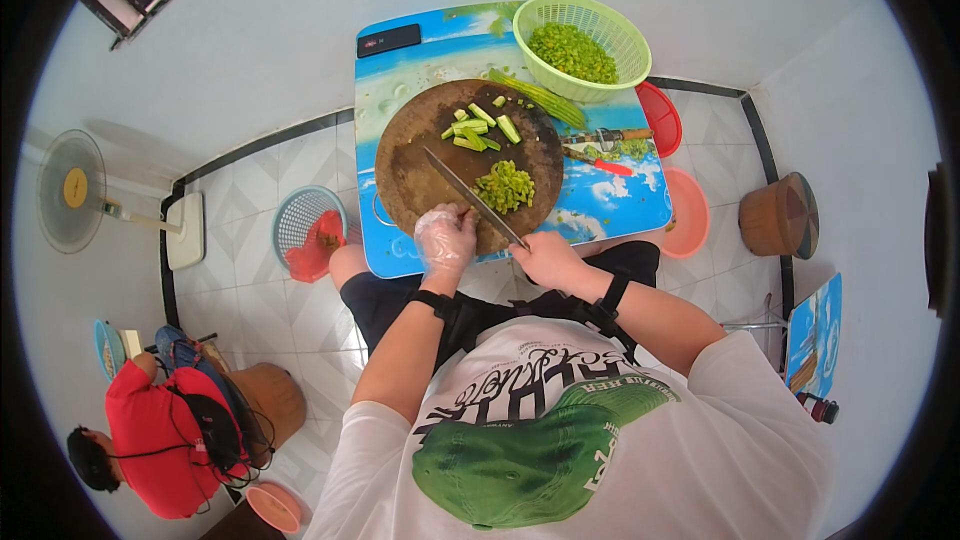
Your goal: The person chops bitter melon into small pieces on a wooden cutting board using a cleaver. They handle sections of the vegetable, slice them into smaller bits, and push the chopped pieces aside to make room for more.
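My right hand (550, 262) is wrapped round the handle of a kitchen knife (462, 188), whose long dark blade slants up and left over a round wooden chopping board (415, 175). Beside the blade, at the board's near edge, my left hand (446, 240) wears a clear plastic glove. Its fingers are curled together, and whatever they pinch is too hidden to name. To the right of the blade lies a small heap of diced green vegetable (505, 187). Pale green cut strips (482, 127) are scattered farther back on the board.
On the blue patterned table (620, 205) are a green basket (540, 65) of diced vegetable, long green vegetables (545, 100), a wooden-handled tool (620, 134), a red-handled tool (610, 168) and a phone (389, 40). Baskets (288, 218) and basins (687, 215) flank it. A person in red (165, 430) sits lower left.
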The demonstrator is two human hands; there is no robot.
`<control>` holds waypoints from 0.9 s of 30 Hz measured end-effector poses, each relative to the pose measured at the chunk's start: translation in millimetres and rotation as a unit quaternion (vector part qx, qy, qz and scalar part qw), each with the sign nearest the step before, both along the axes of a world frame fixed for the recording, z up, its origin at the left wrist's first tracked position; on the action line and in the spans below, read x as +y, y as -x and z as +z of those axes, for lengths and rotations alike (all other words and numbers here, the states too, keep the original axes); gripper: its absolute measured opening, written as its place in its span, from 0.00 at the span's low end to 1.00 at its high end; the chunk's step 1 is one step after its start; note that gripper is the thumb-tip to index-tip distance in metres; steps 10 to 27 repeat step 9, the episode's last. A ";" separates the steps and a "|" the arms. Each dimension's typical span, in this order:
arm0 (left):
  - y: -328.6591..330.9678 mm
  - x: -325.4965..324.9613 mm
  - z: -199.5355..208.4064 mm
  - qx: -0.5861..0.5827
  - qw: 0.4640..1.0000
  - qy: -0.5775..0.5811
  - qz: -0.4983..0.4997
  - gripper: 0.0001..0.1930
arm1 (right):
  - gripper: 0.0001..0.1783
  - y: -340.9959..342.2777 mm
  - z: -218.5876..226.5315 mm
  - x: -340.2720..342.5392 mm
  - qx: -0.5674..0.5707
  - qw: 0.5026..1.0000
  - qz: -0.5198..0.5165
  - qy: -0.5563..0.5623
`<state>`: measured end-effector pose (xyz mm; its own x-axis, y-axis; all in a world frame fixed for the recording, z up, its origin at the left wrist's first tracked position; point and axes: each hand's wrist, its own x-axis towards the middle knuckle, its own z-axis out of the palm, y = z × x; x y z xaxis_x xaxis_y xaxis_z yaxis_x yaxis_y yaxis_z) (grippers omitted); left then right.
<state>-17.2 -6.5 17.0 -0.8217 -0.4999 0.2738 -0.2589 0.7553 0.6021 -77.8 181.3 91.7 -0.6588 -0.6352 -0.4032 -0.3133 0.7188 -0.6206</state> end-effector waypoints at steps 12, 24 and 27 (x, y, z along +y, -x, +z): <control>0.7 -0.1 -0.3 0.001 1.000 -0.006 0.005 0.07 | 0.25 3.3 0.5 1.2 -0.016 1.000 -0.004 -0.006; 0.7 -0.1 -0.3 0.001 1.000 -0.006 0.005 0.07 | 0.25 3.3 0.5 1.2 -0.016 1.000 -0.004 -0.006; 0.7 -0.1 -0.3 0.001 1.000 -0.006 0.005 0.07 | 0.25 3.3 0.5 1.2 -0.016 1.000 -0.004 -0.006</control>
